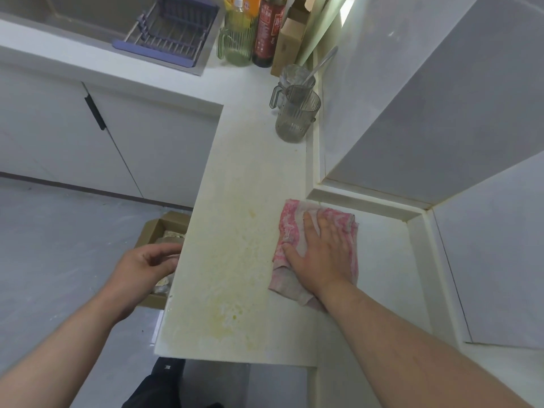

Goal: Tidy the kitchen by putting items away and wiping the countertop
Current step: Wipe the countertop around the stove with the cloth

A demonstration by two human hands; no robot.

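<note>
Cloth: we see a pink patterned cloth [294, 231], crumpled, lying flat on the table's right part, near the wall step.
Table: we see a white table [253, 178] with yellowish smears and crumbs over its near left part, just beside the cloth.

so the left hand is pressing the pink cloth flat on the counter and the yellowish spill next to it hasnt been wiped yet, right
Not quite: it is the right hand that presses the pink cloth flat on the counter. The left hand hangs empty off the counter edge, above a cardboard box on the floor. The yellowish spill beside the cloth is unwiped, as the head view shows.
</note>
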